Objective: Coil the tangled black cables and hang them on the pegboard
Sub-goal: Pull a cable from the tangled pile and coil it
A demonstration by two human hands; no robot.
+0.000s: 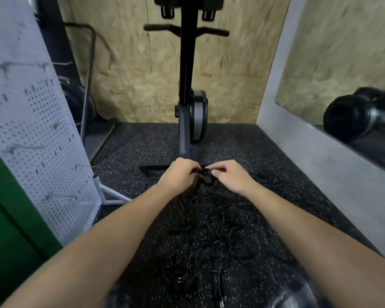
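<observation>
A heap of tangled thin black cables (211, 232) lies on the speckled black rubber floor between my forearms. Above its far end, my left hand (180, 172) and my right hand (229, 174) meet, and both pinch a small black cable coil (206, 174) between them. More cable trails from the coil down into the heap. A white pegboard (45, 138) stands upright at the left on a metal foot, with a few dark hooks on it, blurred.
A black exercise machine (188, 85) stands upright against the chipboard wall straight ahead, its base bar just behind my hands. A green panel (7, 218) fills the lower left. A wall mirror (342, 74) hangs on the grey wall at right.
</observation>
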